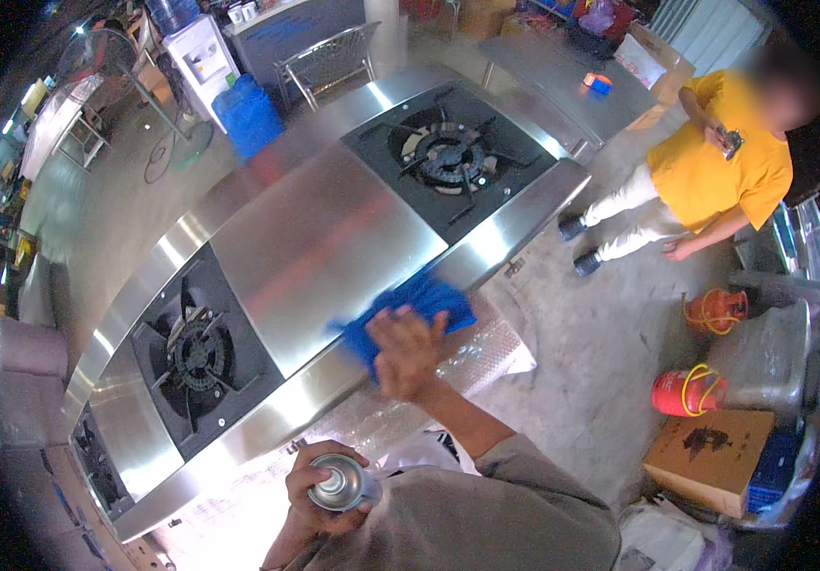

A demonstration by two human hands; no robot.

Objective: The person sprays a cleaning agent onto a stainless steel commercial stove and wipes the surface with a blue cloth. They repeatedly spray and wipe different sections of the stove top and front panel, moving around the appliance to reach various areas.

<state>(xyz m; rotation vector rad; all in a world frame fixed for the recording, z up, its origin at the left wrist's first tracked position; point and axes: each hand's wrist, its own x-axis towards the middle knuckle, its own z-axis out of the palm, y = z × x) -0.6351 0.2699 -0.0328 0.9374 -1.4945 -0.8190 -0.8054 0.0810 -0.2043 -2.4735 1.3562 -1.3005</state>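
Note:
A long stainless-steel stove stretches diagonally before me. My right hand holds a bunched blue cloth against its front edge, pressing from above. Parts of the cloth show beyond the fingers and beside the wrist; the palm is hidden. Low in the picture and close to my body, my left hand is closed around a silver spray can, apart from the stove. Black burners sit at the stove's far right, left of centre and near left end.
Bubble wrap hangs below the stove's front edge. A person in a yellow shirt stands at the right, holding a small object. Red gas cylinders and a cardboard box are at the right. A water dispenser stands behind the stove.

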